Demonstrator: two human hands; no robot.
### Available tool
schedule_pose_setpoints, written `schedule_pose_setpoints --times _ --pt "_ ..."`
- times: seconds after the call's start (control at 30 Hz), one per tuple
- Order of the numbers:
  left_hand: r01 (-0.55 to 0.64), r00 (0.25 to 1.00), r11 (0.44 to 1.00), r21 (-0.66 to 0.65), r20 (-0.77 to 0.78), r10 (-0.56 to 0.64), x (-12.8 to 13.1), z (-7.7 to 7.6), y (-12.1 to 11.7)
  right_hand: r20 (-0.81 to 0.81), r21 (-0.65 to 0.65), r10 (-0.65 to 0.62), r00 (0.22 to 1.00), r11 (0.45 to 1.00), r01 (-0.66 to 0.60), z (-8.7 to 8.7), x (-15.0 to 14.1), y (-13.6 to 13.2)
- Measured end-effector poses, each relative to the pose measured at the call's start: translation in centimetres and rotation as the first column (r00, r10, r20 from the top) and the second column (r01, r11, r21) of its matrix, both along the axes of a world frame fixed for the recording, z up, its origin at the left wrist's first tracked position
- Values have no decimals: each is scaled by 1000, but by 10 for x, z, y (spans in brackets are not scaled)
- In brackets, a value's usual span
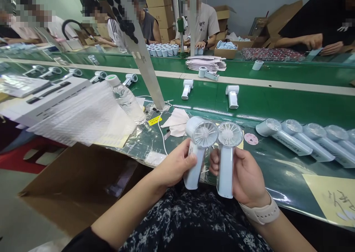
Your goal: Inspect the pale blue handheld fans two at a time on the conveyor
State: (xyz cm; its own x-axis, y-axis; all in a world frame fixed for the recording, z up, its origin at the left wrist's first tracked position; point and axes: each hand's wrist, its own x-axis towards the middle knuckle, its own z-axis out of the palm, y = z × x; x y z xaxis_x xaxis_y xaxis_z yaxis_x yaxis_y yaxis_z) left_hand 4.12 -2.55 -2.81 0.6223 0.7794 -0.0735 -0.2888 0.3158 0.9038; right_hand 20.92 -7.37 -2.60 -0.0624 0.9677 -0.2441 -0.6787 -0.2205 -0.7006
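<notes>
Clasping left fan (199, 154) in left fingers (190, 161), right fan (226, 165) in right fingers (213, 161); rightmost tabletop fan (351, 135) cut off.

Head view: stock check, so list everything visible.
Held fans: two, pale blue, centre
Fan row: at least five, pale blue, right
Other fans: several, pale, green belt
Bottle: one, clear, left
Unit: one, white, left
Sheets: several, whitish, left
Cloth: one, whitish, centre
Sticker: one, pink, right
Handwritten paper: one, yellow, front right
Cylinders: many, pale blue, back
Cartons: several, brown, back
People: several, mixed clothing, back
Wristband: one, beige, right wrist
Hands: two, bare, holding fans
</notes>
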Motion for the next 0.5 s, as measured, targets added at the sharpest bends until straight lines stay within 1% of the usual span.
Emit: schedule_pose_setpoints --times 0.1,0.23,0.3,0.37,0.5 --pt "13 999 995 -94 45 -8 1 -1 0 28 3 -12 1000 1000 12 -1 0 -2" --pt "72 987 979 -189 157 -43 1 1 1 112 7 -82 990 997 81 -1 4 -8" --pt "117 974 967 -225 218 -67 2 0 3 162 31 -104 981 995 100 4 5 -10" --pt "145 962 952 -268 263 -72 2 -1 5 199 53 -94 975 995 85 11 6 -13" --pt "177 948 926 -334 310 -69 4 -1 6 202 52 -53 978 998 44 22 5 -19"
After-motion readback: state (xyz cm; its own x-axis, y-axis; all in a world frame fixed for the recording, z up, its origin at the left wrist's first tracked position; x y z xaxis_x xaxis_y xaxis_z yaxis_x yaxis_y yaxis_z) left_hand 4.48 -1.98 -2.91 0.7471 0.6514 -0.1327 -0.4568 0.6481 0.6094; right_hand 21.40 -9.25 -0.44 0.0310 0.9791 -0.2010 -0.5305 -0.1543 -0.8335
